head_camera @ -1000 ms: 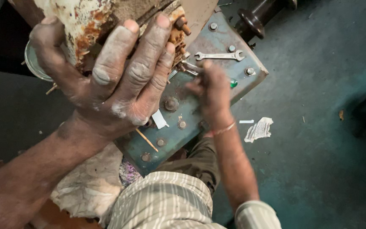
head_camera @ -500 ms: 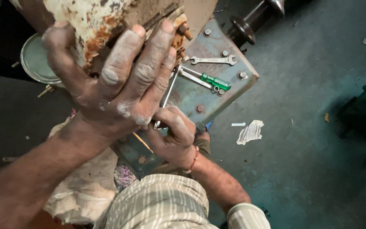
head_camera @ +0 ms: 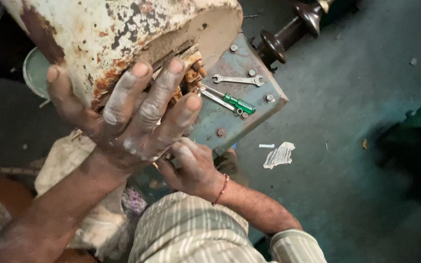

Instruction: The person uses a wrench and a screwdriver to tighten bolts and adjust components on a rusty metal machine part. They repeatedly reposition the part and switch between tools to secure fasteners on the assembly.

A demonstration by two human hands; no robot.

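My right hand [head_camera: 191, 168] is pulling back from the top of the blue-grey metal plate [head_camera: 249, 95] toward its near edge, uncovering the green-handled screwdriver [head_camera: 230, 101]. My left hand [head_camera: 127, 114] is spreading wider on the rusty white housing [head_camera: 118, 39], which is showing more fully.

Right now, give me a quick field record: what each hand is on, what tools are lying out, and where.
left hand: palm and spread fingers pressed against the rusty white housing, propping it
right hand: low at the near edge of the blue-grey metal plate; grip hidden
tools on plate: open-ended spanner, green-handled screwdriver, side by side
plate: bolt heads along its edges
floor: torn paper scrap right of the plate
lap: pale cloth beneath left forearm
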